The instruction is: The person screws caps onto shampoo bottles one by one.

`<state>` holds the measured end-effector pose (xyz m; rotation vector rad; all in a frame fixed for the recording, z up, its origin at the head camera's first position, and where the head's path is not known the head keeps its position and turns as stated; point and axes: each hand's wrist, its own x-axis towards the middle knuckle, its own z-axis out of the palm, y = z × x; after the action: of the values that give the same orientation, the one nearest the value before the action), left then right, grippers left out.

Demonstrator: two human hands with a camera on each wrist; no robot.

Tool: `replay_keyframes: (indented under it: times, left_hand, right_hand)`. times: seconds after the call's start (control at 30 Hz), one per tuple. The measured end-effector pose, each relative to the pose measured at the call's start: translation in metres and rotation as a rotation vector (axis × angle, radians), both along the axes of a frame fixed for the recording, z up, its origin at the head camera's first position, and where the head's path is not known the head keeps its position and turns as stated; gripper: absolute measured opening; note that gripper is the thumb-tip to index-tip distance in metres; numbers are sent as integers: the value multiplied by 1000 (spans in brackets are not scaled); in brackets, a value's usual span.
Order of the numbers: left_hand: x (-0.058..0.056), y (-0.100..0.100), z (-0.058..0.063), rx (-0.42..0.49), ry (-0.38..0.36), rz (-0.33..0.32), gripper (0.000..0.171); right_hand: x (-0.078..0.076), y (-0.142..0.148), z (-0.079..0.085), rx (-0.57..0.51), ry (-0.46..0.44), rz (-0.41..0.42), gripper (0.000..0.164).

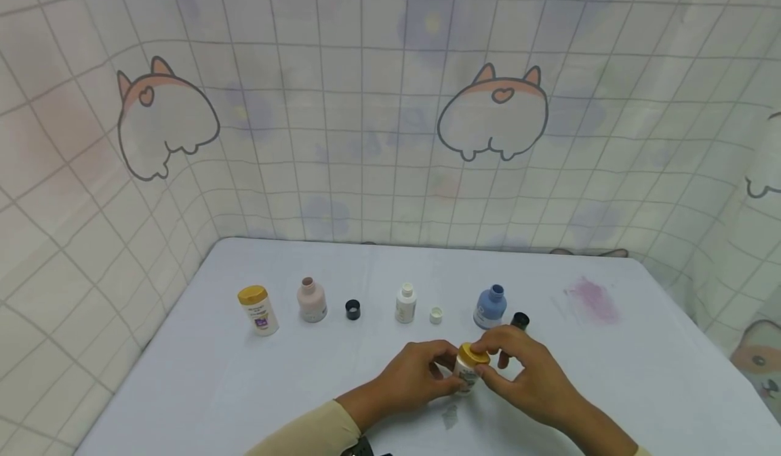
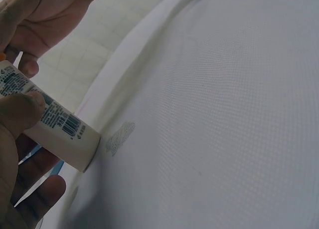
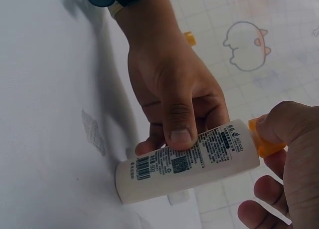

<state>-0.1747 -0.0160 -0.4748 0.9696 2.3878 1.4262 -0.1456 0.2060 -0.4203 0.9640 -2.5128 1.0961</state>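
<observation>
Upright on the white table (image 1: pixel 201 381), a white bottle (image 1: pixel 466 377) with printed text and a barcode stands between both hands. My left hand (image 1: pixel 417 375) grips its body, thumb across the label in the right wrist view. At the top, my right hand (image 1: pixel 527 375) pinches the yellow-orange cap (image 3: pixel 266 141) between thumb and fingers. The cap sits on the bottle's neck. In the left wrist view the bottle's base (image 2: pixel 88 151) meets the tabletop. Just behind the right hand are a blue bottle (image 1: pixel 490 308) without a cap and a black cap (image 1: pixel 521 320), partly hidden by the fingers.
Further left stand a white jar with a yellow lid (image 1: pixel 259 312), an uncapped pink bottle (image 1: pixel 312 301) and a small white bottle (image 1: pixel 405 303). A black cap (image 1: pixel 352 309) and a white cap (image 1: pixel 436 315) lie among them. A pink stain (image 1: pixel 594 299) marks the table's right side.
</observation>
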Motion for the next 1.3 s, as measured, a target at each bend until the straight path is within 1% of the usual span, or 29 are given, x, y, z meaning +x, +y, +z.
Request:
replay_keyframes:
  times: [0.1, 0.3, 0.4, 0.47, 0.53, 0.63, 0.7, 0.8, 0.87, 0.93, 1.03, 1.13, 1.3]
  left_hand:
    - [0, -1, 1, 3, 6, -3, 34]
    - [0, -1, -1, 15, 18, -12, 34]
    - [0, -1, -2, 19, 26, -11, 33]
    - [0, -1, -2, 18, 18, -5, 33]
    - [0, 0, -3, 15, 14, -1, 33]
    - [0, 0, -3, 12, 9, 1, 33]
    - [0, 0, -2, 14, 17, -4, 33]
    - [0, 0, -2, 17, 23, -5, 33]
    - [0, 0, -1, 19, 22, -5, 33]
    - [0, -1, -1, 21, 15, -4, 33]
    - [1, -1, -1, 20, 13, -4, 33]
    - [1, -1, -1, 14, 22, -3, 34]
    - [1, -1, -1, 13, 21, 1, 33]
  right_hand:
    - [0, 1, 0, 15, -12, -5, 32]
    - [0, 0, 0, -21, 45, 47, 44]
    - [5, -5, 14, -29, 35, 55, 43]
    - [9, -9, 23, -36, 40, 63, 41]
    - [12, -14, 32, -46, 75, 77, 42]
    - [11, -16, 34, -65, 151, 106, 44]
    - [10, -16, 33, -74, 188, 119, 45]
    - [6, -13, 25, -75, 199, 126, 46]
    - [3, -9, 17, -67, 181, 120, 46]
    - [0, -5, 9, -49, 141, 99, 46]
    - [-2, 0, 1, -24, 97, 76, 46]
    - [-3, 1, -2, -10, 86, 70, 46]
    - [-4, 1, -1, -34, 109, 106, 51]
